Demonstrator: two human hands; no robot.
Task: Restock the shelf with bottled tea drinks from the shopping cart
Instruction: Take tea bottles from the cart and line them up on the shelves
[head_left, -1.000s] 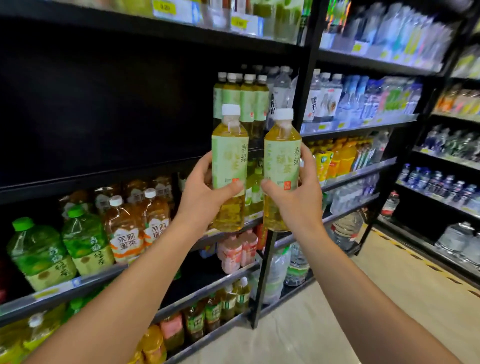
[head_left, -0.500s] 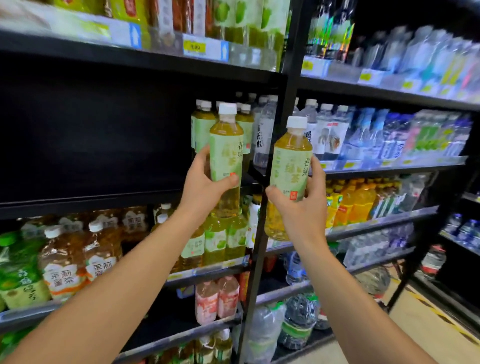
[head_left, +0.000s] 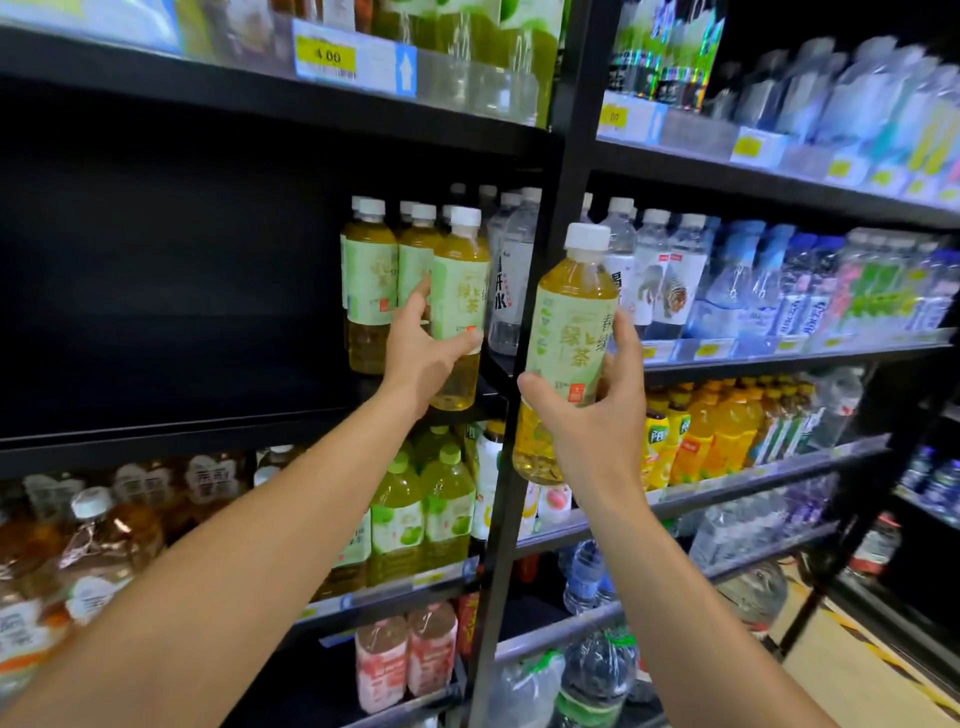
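Each of my hands holds a green tea bottle with a pale green label and a white cap. My left hand (head_left: 422, 353) grips the left bottle (head_left: 460, 296) just above the front edge of the dark shelf (head_left: 171, 439), right beside the same green tea bottles (head_left: 370, 286) standing there. My right hand (head_left: 597, 415) grips the right bottle (head_left: 569, 332), tilted a little, in front of the black upright post (head_left: 540, 291). The shopping cart is out of view.
The dark shelf is bare left of the tea row. Clear water bottles (head_left: 511, 275) stand to the right of the teas. Orange juice bottles (head_left: 722, 431) and green drinks (head_left: 415, 514) fill the shelf below. Price tags (head_left: 353, 60) line the shelf above.
Both hands have risen and moved forward. The left bottle has gone toward the shelf next to the tea row; the right bottle has tilted and come in front of the post.
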